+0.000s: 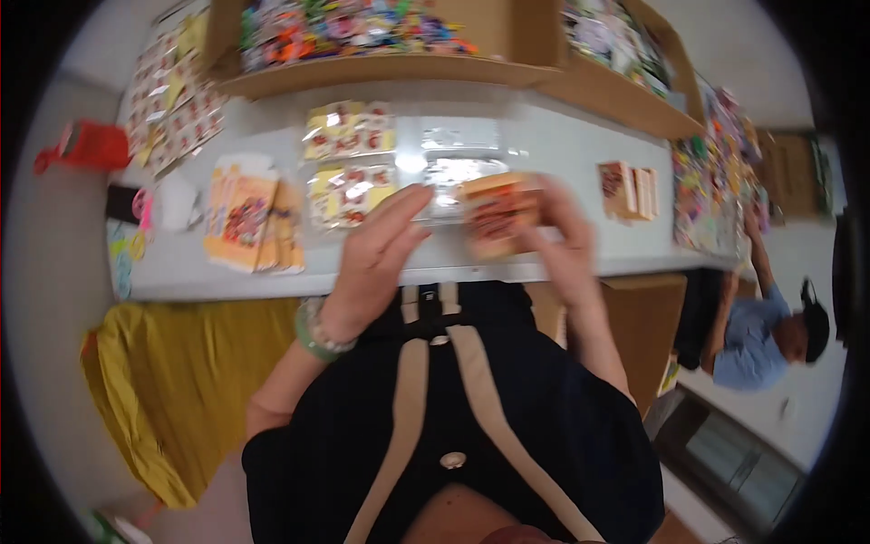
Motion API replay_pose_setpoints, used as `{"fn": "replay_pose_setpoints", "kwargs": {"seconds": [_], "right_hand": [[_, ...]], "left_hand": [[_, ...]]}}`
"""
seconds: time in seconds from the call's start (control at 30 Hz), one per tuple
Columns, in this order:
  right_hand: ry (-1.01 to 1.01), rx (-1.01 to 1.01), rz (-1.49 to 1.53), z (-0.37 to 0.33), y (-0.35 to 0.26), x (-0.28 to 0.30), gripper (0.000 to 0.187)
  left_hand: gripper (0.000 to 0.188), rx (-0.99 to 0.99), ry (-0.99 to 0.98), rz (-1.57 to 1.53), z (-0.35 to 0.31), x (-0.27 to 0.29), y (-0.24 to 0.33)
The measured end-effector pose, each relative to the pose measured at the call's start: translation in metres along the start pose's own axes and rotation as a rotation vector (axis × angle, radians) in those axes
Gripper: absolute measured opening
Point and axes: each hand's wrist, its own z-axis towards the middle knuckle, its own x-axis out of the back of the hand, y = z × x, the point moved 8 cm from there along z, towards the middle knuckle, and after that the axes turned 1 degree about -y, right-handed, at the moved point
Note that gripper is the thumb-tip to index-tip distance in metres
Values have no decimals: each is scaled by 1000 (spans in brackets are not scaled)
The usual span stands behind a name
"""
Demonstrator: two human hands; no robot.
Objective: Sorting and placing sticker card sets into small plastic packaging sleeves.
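Note:
My right hand [564, 238] grips a small orange-and-cream printed packet [494, 216] over the middle of the table; both are smeared by motion. To its left my left hand [376, 258] is raised with fingers stretched out, holding nothing. Beyond the hands lie shiny clear plastic sleeves [460, 136]. Next to my left fingers are two clear packs of red-and-yellow printed pieces [352, 195]. A stack of orange printed cards or envelopes [243, 218] rests farther left. At the right sits a small group of similar printed packets [627, 190].
Open cardboard boxes [390, 74] of colourful small packets line the table's far side. Printed sheets [177, 100], a red container [95, 145] and pink scissors [142, 208] are at the left. Mustard cloth [199, 363] hangs below. A person in blue [752, 340] reaches toward packets [711, 195] at right.

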Motion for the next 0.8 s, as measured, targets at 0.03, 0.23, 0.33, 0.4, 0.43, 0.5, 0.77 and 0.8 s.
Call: {"fn": "replay_pose_setpoints", "kwargs": {"seconds": [0.03,0.23,0.33,0.4,0.43,0.5,0.77,0.8], "right_hand": [[146,9,0,1,12,34,53],[543,-1,-592,3,69,156,29],[571,104,-1006,6,49,147,31],[659,179,-775,3,41,142,27],[659,180,-769,6,38,137,27],[480,232,-758,24,32,110,22],[122,201,-238,37,-10,-2,24],[-39,34,-61,38,-14,-30,33]], "left_hand": [[27,-29,49,34,-1,3,1],[23,-144,296,478,-25,70,16],[37,-108,585,937,-35,124,18],[64,148,601,1395,-35,145,14],[64,147,603,1401,-38,152,10],[84,379,391,1169,-36,160,-27],[90,-3,541,1131,-27,139,23],[90,-190,531,1096,-27,123,36]]}}
